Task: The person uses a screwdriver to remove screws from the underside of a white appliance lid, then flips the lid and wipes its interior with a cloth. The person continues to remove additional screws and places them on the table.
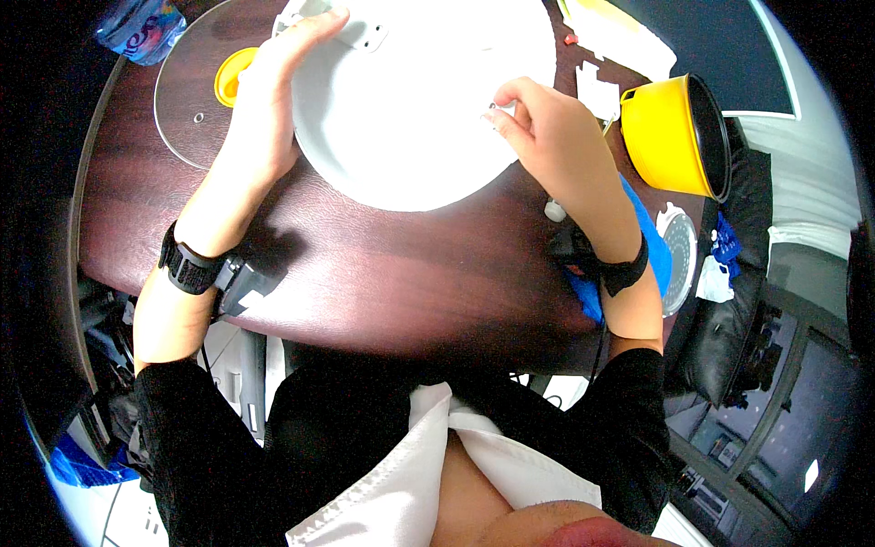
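Observation:
A large, smooth white round appliance body (410,118) lies on the table in front of me. My left hand (266,100) grips its left side, the thumb reaching over a white fitting (366,35) with small dark holes. Over the body's right part, my right hand (556,137) is closed in a pinch. A tiny dark spot shows at its fingertips, too small to name. Beside my left hand lies a clear glass lid (182,109) with a yellow knob (234,77). A yellow pot (658,137) with a black inside rests on its side to the right.
Under my right forearm are a blue cloth (652,237) and a white perforated disc (678,260). A small white knob-like piece (554,211) sits near my right wrist. White flat pieces (597,91) lie by the pot. A bottle (141,32) stands at the far left.

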